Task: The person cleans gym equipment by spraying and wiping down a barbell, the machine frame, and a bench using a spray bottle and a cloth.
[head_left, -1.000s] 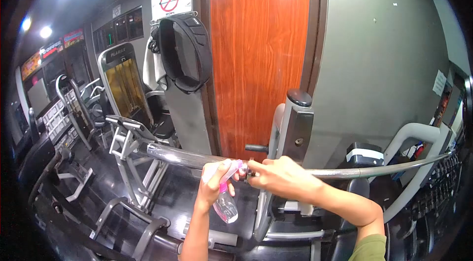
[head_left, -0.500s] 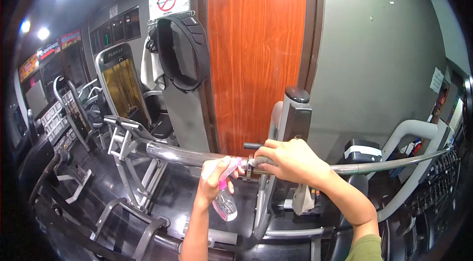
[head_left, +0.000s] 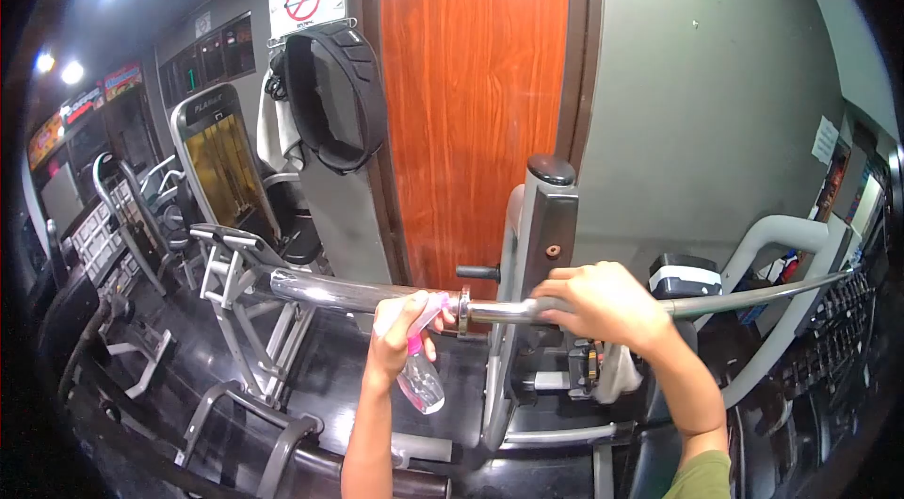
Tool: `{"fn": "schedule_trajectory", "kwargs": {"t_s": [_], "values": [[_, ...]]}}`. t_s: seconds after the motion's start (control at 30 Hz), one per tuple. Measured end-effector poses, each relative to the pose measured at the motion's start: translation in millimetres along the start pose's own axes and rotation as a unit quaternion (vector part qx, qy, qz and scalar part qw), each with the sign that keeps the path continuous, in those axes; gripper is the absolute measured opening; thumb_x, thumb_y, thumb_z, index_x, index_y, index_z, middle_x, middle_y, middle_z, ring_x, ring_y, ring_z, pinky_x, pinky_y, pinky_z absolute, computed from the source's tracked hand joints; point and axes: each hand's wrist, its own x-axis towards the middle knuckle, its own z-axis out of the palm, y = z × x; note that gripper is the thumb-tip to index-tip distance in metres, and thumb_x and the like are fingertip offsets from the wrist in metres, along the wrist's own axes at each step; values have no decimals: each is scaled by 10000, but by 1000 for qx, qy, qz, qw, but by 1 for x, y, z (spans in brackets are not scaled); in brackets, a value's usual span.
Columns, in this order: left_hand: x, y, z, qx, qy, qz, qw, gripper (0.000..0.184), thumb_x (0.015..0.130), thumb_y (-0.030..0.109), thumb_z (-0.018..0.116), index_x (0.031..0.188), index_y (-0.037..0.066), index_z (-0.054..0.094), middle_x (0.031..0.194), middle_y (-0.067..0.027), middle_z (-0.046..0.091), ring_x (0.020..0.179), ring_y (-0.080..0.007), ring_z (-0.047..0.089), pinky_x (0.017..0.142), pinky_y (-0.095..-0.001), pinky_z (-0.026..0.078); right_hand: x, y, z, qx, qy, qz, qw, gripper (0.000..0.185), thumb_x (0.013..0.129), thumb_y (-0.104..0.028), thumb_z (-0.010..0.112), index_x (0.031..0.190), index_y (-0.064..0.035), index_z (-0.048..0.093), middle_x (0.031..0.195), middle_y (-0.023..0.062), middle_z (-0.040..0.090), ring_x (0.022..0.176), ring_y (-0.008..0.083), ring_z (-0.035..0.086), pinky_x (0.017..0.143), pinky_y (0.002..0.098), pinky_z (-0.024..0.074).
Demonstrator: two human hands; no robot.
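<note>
A metal barbell (head_left: 501, 312) runs across the view in front of me, its thick sleeve at the left. My left hand (head_left: 394, 331) is closed around the neck of a clear spray bottle (head_left: 421, 382) with a pink top, just below the sleeve and beside the bar's collar. To the right of the collar, my right hand (head_left: 601, 303) wraps over the bar's shaft with a greyish cloth (head_left: 618, 377) in it. Part of the cloth hangs down below the hand; the rest is hidden under the fingers.
Behind the bar stands a grey machine upright (head_left: 549, 217) with a black peg. A black weight belt (head_left: 372, 113) hangs on the pillar beside the wooden door (head_left: 476, 104). Other gym machines (head_left: 221, 160) fill the left side, and a dumbbell rack (head_left: 824, 339) is at the right.
My right hand has slid rightward along the bar with the cloth, away from the collar, uncovering shaft. The left hand still holds the spray bottle. The view has shifted slightly.
</note>
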Motion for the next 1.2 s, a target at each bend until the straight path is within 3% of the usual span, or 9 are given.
{"fn": "schedule_trajectory", "kwargs": {"t_s": [0.2,0.3,0.43,0.6,0.7,0.83,0.97,1.13,1.2], "values": [[-1,2,-3,1,-11,-7,1000,496,1058,357,470,996,-77,701,846,-135,690,553,-171,627,447,-255,519,4,4,11,126,-3,-1,992,258,891,-269,735,1134,-188,763,1056,54,711,960,297,710,847,417,572],[-1,3,-2,0,-7,-15,1000,493,1058,358,471,997,-74,701,839,-132,687,548,-168,623,447,-254,517,-26,18,5,109,-5,45,993,275,874,-267,746,1146,-231,772,1055,42,711,973,290,709,868,414,569],[-4,2,0,4,-1,-18,1000,481,1056,352,477,1001,-70,701,826,-122,681,557,-165,624,448,-253,514,-57,22,-4,23,0,99,995,291,833,-223,768,1124,-225,776,1070,12,705,909,278,720,825,410,576],[-6,2,12,30,27,4,999,457,1049,339,500,1019,-69,703,827,-118,682,604,-155,637,455,-255,514,-23,13,35,100,122,-20,987,275,838,-233,770,1112,-209,769,1054,-1,683,844,269,712,748,389,578],[-10,5,27,50,34,22,998,436,1039,325,525,1032,-72,704,839,-118,687,636,-143,638,466,-253,518,-22,12,34,90,116,-16,989,284,842,-227,767,1125,-218,764,1060,0,677,829,267,707,741,389,579],[-18,20,52,81,24,52,995,394,1019,288,569,1053,-78,711,850,-118,690,660,-134,644,482,-247,521,-50,21,34,68,133,10,989,332,818,-194,780,1145,-246,753,1082,-15,672,815,260,708,738,377,582],[-19,30,65,116,-17,25,993,456,1011,328,529,1044,-102,676,858,-150,693,666,-162,665,465,-256,528,-86,26,24,40,130,78,988,372,783,-142,799,1134,-253,750,1092,-28,681,833,248,718,741,369,587],[-8,18,79,164,-55,99,980,424,1009,309,542,947,-65,730,813,-120,701,588,-195,655,620,-322,553,-69,28,20,84,136,85,984,270,857,-248,769,1123,-208,740,1044,14,713,875,285,717,775,411,580],[-7,28,86,205,-52,81,974,431,1012,323,538,950,-55,735,789,-105,702,594,-184,655,595,-306,529,-46,28,28,112,135,64,982,257,929,-353,703,1106,-170,734,1007,70,723,898,323,711,789,444,568]]}}
